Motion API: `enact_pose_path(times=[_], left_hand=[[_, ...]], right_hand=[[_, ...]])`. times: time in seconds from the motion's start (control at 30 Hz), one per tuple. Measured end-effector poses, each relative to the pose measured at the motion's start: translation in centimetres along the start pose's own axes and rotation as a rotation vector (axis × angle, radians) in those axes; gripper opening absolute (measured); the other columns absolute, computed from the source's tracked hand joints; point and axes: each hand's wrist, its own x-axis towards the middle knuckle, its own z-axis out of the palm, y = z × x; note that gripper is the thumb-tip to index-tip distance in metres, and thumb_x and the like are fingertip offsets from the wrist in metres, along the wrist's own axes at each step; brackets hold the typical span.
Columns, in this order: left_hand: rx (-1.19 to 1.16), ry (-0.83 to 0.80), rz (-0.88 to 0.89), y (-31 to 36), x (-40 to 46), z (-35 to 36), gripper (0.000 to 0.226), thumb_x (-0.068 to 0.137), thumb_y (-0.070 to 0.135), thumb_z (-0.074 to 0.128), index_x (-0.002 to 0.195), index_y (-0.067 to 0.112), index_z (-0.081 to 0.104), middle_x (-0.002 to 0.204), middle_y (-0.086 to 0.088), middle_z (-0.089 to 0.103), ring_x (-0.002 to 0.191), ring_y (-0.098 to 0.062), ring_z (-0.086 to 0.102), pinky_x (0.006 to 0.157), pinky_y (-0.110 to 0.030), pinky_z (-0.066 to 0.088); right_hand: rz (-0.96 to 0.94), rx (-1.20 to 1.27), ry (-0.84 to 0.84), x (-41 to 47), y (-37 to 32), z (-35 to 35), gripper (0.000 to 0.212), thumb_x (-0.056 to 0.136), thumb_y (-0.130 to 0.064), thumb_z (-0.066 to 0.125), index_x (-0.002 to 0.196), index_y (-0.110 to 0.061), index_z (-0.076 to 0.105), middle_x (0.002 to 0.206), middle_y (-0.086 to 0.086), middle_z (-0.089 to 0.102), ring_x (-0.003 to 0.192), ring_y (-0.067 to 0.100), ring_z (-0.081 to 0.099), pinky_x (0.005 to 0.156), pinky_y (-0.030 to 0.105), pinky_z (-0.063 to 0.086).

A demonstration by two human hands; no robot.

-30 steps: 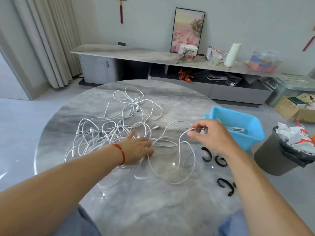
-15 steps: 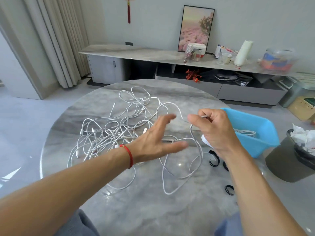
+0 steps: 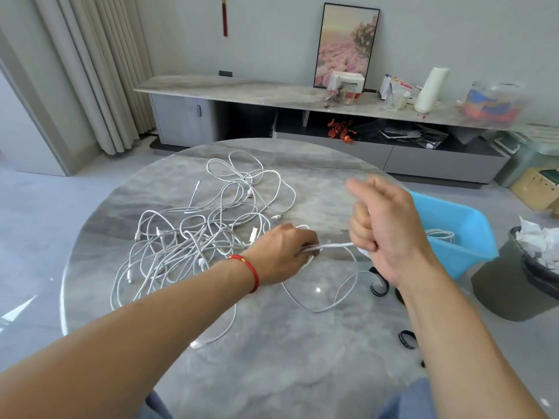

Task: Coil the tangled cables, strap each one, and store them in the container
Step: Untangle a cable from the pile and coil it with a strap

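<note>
Round marble table (image 3: 272, 358); tangle of white cables (image 3: 193, 234) heaped on its left half, plugs showing here and there. Left hand (image 3: 284, 252), red cord at the wrist, fingers curled down around one white cable (image 3: 332, 245) at the near right edge of the heap; that cable runs taut across to the right hand (image 3: 390, 234), which is raised above the table, lower fingers closed on the cable's other end, thumb and forefinger lifted and blurred. Slack from the same cable hangs in a loop (image 3: 320, 306) onto the tabletop between the two forearms. Black straps (image 3: 378, 285) lie on the table near the right wrist; another strap (image 3: 406, 340) sits nearer, beside the right forearm. Blue container (image 3: 459, 225) at the table's right edge, behind the right hand; a coiled white cable (image 3: 441, 235) already inside it. Dark waste bin (image 3: 520, 285) on the floor just beyond, stuffed with paper.
</note>
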Motion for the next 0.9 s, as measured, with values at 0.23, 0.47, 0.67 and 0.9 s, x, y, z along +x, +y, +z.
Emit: enact_pose_path(times=[0.23, 0.47, 0.67, 0.9], left_hand=[[0.155, 0.162, 0.245, -0.1, 1.4, -0.8, 0.011, 0.074, -0.002, 0.067, 0.082, 0.005, 0.066, 0.076, -0.009, 0.064, 0.085, -0.030, 0.057, 0.088, -0.037, 0.045], [-0.069, 0.201, -0.032, -3.9, 0.1, -1.5, 0.014, 0.097, 0.012, 0.061, 0.087, 0.002, 0.065, 0.080, -0.012, 0.064, 0.077, -0.027, 0.055, 0.074, -0.032, 0.038], [-0.055, 0.159, -0.031, -3.6, 0.6, -0.9, 0.012, 0.095, 0.013, 0.063, 0.100, 0.004, 0.069, 0.090, -0.009, 0.066, 0.088, -0.027, 0.059, 0.081, -0.037, 0.044], [0.295, 0.027, 0.056, -3.6, 0.1, 0.1, 0.018, 0.095, 0.034, 0.053, 0.105, 0.026, 0.066, 0.107, 0.004, 0.058, 0.104, -0.022, 0.054, 0.087, -0.040, 0.043]], right_hand=[[0.154, -1.222, -0.248, -0.2, 1.4, 0.2, 0.039, 0.077, -0.069, 0.069, 0.086, -0.032, 0.074, 0.072, -0.010, 0.069, 0.077, 0.011, 0.064, 0.068, 0.032, 0.051], [-0.168, -0.642, -0.390, -0.4, 0.1, -2.0, 0.040, 0.097, -0.051, 0.057, 0.070, -0.023, 0.065, 0.080, 0.001, 0.063, 0.078, 0.012, 0.060, 0.078, 0.030, 0.040], [-0.043, 0.215, -0.489, 0.1, 0.6, 0.1, 0.037, 0.102, -0.020, 0.046, 0.065, -0.014, 0.044, 0.102, 0.020, 0.074, 0.111, 0.035, 0.069, 0.105, 0.042, 0.050], [-0.110, -0.836, -0.001, 1.9, 2.9, 0.7, 0.023, 0.083, -0.041, 0.065, 0.089, -0.025, 0.050, 0.052, -0.006, 0.051, 0.048, 0.011, 0.046, 0.053, 0.032, 0.034]])
